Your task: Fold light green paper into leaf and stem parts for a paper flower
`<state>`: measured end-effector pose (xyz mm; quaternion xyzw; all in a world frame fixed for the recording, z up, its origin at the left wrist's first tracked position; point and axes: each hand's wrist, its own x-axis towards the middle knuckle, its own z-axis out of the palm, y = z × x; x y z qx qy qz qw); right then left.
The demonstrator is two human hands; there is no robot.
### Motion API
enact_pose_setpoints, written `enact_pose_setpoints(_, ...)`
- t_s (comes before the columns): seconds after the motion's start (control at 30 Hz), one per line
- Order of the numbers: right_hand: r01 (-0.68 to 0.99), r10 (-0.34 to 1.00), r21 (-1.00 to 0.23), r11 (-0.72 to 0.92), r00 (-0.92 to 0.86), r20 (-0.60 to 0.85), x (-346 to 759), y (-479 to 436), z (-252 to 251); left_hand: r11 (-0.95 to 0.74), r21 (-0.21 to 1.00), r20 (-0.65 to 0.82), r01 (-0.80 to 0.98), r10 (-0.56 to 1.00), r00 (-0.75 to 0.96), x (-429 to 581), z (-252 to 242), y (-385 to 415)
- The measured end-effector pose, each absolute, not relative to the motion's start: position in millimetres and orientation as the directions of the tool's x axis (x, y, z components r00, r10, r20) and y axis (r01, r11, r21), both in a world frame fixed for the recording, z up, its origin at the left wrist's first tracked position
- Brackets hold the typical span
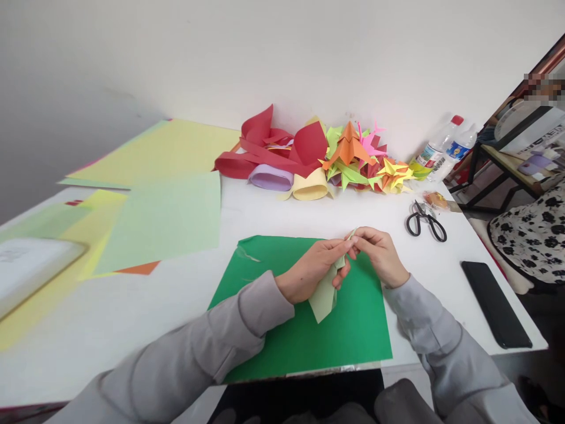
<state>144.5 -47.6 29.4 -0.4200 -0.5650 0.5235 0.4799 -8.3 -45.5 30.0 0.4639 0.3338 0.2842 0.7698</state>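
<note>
Both of my hands hold a pale green folded paper piece point(324, 294) over a dark green sheet point(304, 330) on the white table point(176, 294). My left hand point(311, 271) grips the piece from the left, thumb and fingers closed on it. My right hand point(379, 253) pinches its top tip between fingertips. The lower point of the folded piece hangs below my left hand.
Black scissors point(426, 221) lie to the right, a black phone point(495, 303) near the right edge. A heap of folded paper shapes point(326, 156) sits at the back by the wall, two bottles point(445, 147) beside it. Large light green and yellow sheets point(163, 218) cover the left.
</note>
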Motion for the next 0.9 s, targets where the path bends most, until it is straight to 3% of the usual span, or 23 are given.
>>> enact_pose_setpoints(0.37, -0.054, 0.979, -0.994, 0.093, -0.178, 0.102, 148, -46, 29, 0.315, 0.943, -0.195, -0.110, 0.788, 0.584, -10, 29, -46)
enact_pose_setpoints(0.6, -0.092, 0.957, -0.976, 0.197, -0.198, 0.211, 152, -49, 31, -0.039, 0.989, -0.056, 0.146, 0.806, 0.590, -21, 44, -41)
enact_pose_setpoints(0.77, -0.085, 0.938, -0.957, 0.277, -0.195, 0.289, 152, -50, 30, -0.378, 0.855, 0.138, 0.355, 0.825, 0.548, -27, 43, -41)
enact_pose_setpoints(0.9, -0.019, 0.934, -0.945, 0.326, -0.150, 0.325, 153, -48, 29, -0.520, 0.745, 0.244, 0.417, 0.795, 0.555, -26, 37, -41)
